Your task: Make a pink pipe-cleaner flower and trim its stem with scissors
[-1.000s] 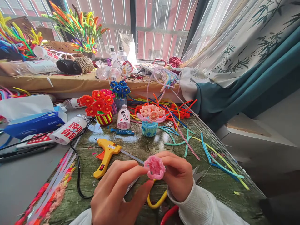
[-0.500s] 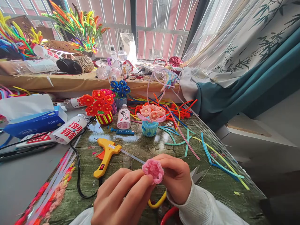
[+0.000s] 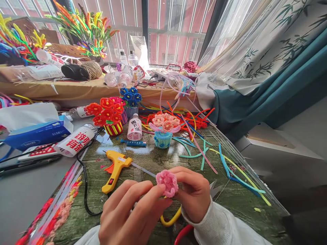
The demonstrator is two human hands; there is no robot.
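A small pink pipe-cleaner flower (image 3: 167, 183) is pinched between both hands above the green wood-patterned table. My left hand (image 3: 133, 207) has its fingertips closed on the flower's left and lower side. My right hand (image 3: 195, 190) grips it from the right, its fingertips partly behind the petals. Just under the right hand lie scissors, their blades (image 3: 216, 190) partly showing and a red handle (image 3: 184, 234) at the lower edge. A yellow glue gun (image 3: 117, 170) with a clear glue stick in its back rests to the left of the flower.
Behind the hands stand a blue pot (image 3: 162, 140) of pink flowers, a cut bottle (image 3: 135, 127) and a striped pot (image 3: 113, 129) of red flowers. Loose pipe cleaners (image 3: 242, 170) lie on the right. The glue gun's black cord (image 3: 86, 190) curves along the left.
The pink flower has shifted slightly and tilted in the fingers. My left fingertips have moved higher, onto its left edge. The right hand stays nearly in place.
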